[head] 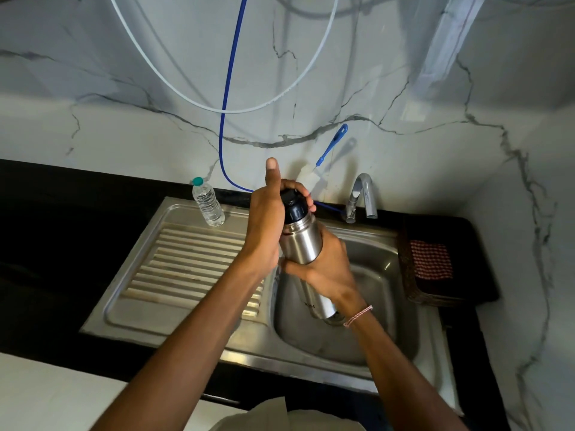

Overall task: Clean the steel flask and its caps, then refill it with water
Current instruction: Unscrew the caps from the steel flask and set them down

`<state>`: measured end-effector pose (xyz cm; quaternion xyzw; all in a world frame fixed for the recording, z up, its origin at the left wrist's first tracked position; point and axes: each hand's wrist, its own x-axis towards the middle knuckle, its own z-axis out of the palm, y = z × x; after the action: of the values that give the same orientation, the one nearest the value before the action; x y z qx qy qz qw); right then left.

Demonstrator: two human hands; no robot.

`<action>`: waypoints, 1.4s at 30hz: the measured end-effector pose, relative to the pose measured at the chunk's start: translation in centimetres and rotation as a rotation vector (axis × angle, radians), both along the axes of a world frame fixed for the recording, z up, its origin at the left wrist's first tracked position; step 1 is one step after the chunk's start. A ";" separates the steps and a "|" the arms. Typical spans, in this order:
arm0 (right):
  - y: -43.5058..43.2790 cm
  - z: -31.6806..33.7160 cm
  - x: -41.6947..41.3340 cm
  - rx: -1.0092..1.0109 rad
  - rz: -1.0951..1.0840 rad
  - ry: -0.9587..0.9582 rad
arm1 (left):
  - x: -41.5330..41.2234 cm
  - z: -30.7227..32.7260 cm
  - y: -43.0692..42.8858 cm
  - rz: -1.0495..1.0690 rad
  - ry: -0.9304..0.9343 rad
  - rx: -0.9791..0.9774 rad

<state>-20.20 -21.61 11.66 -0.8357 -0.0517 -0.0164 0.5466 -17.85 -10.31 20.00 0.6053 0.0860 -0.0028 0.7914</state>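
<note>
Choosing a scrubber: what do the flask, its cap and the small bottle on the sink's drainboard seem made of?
The flask looks like brushed stainless steel: silver-grey, soft streaked sheen. Its cap appears black plastic, slightly glossy, though coated metal is possible. The small bottle seems thin clear plastic: see-through ridged walls, teal lid.

text: none legible | steel flask (pixel 300 244): dark print, unreadable
</note>
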 end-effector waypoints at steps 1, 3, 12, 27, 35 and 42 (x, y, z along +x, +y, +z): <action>0.4 -0.1 -0.1 -0.069 -0.093 -0.011 | 0.0 -0.3 -0.1 0.009 0.007 0.046; 0.7 -0.2 -0.3 -0.141 -0.230 -0.007 | -0.3 -1.1 0.1 -0.080 -0.029 0.174; -0.1 -1.2 -0.7 -0.242 -0.300 -0.019 | 0.0 -3.1 3.1 -0.237 -0.284 0.678; -0.3 -2.4 -1.2 -0.308 -0.257 -0.098 | 0.0 -1.4 3.5 0.066 -0.365 1.013; -0.7 -2.7 -1.1 -0.284 -0.264 -0.114 | -0.5 -1.5 3.9 -0.077 -0.195 0.528; -1.3 -2.6 -1.2 -0.226 -0.290 -0.119 | -0.7 -2.4 4.4 -0.124 -0.088 0.214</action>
<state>-21.36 -22.88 9.02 -0.8878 0.0356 -0.1387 0.4373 -18.56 -5.92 17.64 0.6898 0.0134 -0.0159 0.7237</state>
